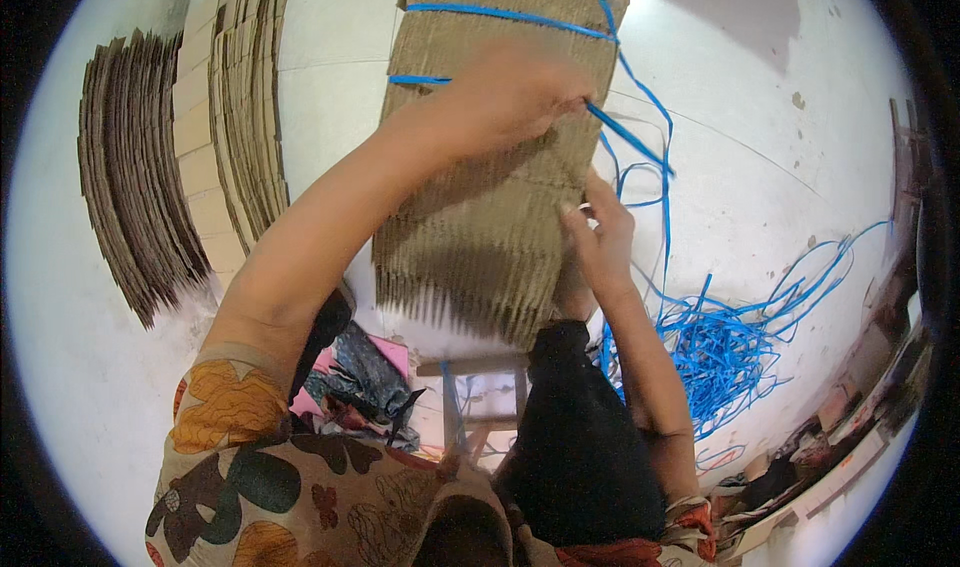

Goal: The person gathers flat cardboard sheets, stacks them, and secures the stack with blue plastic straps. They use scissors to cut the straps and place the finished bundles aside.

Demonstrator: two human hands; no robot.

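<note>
While the left grip clamps blue strap toward four o'clock, right grip parted, cardboard stack at its nine o'clock.

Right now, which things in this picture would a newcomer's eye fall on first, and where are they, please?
The bright blue tangle of strapping on the pale floor at the right would probably draw the eye first. Next comes the brown cardboard stack at upper centre, crossed by blue bands, where the left hand is over it, holding a blue strap. More cardboard sheets are gathered at the upper left.
</note>
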